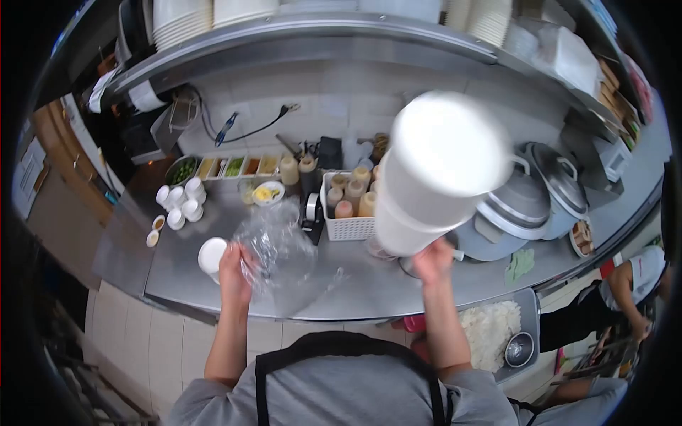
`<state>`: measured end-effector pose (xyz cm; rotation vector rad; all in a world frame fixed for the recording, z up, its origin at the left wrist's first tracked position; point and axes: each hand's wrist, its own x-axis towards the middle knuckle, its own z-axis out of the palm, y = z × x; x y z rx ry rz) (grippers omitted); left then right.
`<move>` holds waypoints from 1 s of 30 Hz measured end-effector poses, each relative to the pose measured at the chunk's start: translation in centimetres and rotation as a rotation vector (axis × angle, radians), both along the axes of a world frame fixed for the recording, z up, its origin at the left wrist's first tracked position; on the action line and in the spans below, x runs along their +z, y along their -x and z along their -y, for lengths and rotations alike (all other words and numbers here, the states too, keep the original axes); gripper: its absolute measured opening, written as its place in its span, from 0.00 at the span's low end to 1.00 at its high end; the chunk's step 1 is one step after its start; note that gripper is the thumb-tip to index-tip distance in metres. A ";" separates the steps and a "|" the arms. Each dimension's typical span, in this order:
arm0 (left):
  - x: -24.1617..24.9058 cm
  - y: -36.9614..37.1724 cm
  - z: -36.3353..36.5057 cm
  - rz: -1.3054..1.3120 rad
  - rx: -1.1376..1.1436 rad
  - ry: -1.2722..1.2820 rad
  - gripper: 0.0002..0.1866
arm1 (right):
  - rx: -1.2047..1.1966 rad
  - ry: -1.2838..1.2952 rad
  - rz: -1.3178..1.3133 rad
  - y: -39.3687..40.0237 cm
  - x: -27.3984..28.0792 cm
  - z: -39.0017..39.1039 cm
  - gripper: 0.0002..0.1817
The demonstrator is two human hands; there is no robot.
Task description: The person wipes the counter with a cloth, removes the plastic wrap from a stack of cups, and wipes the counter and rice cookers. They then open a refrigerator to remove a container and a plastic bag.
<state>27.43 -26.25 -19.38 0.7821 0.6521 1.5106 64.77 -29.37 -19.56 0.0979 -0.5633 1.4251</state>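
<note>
My right hand (pixel 433 261) grips the bottom of a tall stack of white tubs (pixel 437 170), raised above the counter and slightly blurred. In front of me on the left, my left hand (pixel 236 270) is closed on a crumpled clear plastic bag (pixel 277 245), which spreads out to the right over the steel counter. A white cup (pixel 212 257) stands just left of that hand, partly hidden by the fingers. Behind the raised stack, a white basket (pixel 348 228) holds several squeeze bottles (pixel 344 209).
Small white cups (pixel 181 202) cluster at the counter's left. Sauce and garnish trays (pixel 241 167) line the wall. Large lidded pots (pixel 513 206) and a green cloth (pixel 521 264) sit right. A rice tub (pixel 490 330) is below. Another person (pixel 625 291) stands at the far right.
</note>
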 end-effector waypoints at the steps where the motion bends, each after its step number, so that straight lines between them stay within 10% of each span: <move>1: -0.2 -0.4 0.4 0.002 -0.019 -0.016 0.10 | -0.010 -0.122 -0.019 -1.3 3.7 -0.4 0.22; 7: -2.0 -1.1 1.7 -0.114 -0.010 0.116 0.10 | -0.082 -0.556 -0.053 -7.8 24.2 -4.6 0.15; 11: -1.0 -1.9 2.7 -0.141 0.035 0.085 0.09 | -0.424 -0.335 -0.165 -9.6 32.5 -10.9 0.14; 19: -2.0 -1.6 3.0 -0.146 0.062 0.073 0.10 | -0.519 -0.134 -0.151 -10.5 33.7 -18.3 0.17; 30: -0.1 -1.2 3.8 -0.340 0.071 0.031 0.09 | -0.938 0.307 1.048 -13.2 33.3 -13.2 0.21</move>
